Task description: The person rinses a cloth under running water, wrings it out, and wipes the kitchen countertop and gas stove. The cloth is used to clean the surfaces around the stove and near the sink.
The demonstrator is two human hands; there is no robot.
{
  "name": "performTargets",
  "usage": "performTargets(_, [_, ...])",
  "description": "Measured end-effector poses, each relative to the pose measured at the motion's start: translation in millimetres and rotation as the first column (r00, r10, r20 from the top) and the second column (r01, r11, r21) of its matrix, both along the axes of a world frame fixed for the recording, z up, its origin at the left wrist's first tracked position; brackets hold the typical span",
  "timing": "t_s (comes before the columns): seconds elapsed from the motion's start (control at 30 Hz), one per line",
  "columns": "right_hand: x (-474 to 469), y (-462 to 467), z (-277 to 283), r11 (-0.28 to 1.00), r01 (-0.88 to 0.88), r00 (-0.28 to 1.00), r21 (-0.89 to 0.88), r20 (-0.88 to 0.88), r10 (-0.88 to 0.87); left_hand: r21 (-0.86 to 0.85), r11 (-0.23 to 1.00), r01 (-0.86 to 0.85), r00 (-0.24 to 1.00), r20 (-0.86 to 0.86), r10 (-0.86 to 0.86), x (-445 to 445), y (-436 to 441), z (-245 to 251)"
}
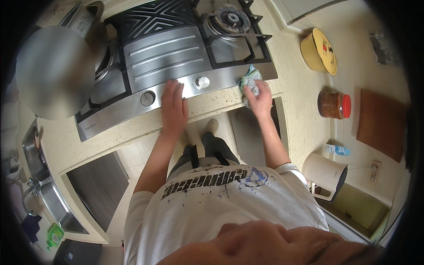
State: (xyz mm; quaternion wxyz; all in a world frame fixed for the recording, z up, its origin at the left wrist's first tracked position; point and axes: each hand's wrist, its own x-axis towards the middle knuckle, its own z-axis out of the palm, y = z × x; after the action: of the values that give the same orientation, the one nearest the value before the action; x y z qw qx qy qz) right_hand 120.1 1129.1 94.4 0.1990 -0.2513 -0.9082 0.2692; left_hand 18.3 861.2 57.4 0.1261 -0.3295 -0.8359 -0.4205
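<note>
A crumpled, patterned cloth [250,82] is gripped in my right hand [261,99] at the front right edge of the stainless steel gas stove [225,77]. My left hand [174,105] lies flat with its fingertips over the stove's front strip, between two round control knobs, the left one [147,98] and the right one [202,82]; it holds nothing. Behind the hands is a ribbed steel centre panel [167,54]. The right burner [232,20] has a black pan support around it; one of its bars looks tilted.
On the right counter stand a yellow lidded pot [314,51], a red-capped jar [334,105] and an electric kettle [323,174]. A steel sink [61,207] and a green bottle [55,234] are at the lower left. A blurred round shape [55,73] hides part of the left burner.
</note>
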Motion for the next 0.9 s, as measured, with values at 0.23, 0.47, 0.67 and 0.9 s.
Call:
performTargets(0.23, [-48, -62, -2, 0.912, -0.39, 0.917, 0.13, 0.141, 0.372, 0.049, 0.971, -0.232, 0.97, -0.067, 0.235, 25, -87, 10])
performTargets(0.47, [-68, -61, 20, 0.903, -0.416, 0.876, 0.105, 0.313, 0.367, 0.037, 0.819, -0.573, 0.808, -0.144, 0.572, -9, -171, -1])
performTargets(0.67, [-28, -68, 19, 0.92, -0.368, 0.872, 0.131, 0.393, 0.293, -0.065, 0.769, -0.636, 0.771, -0.101, 0.629, -13, -170, -13])
performTargets(0.9, [-2, -86, 17, 0.865, -0.479, 0.836, 0.15, 0.379, 0.397, -0.097, 0.761, -0.642, 0.766, -0.143, 0.627, -16, -167, -7])
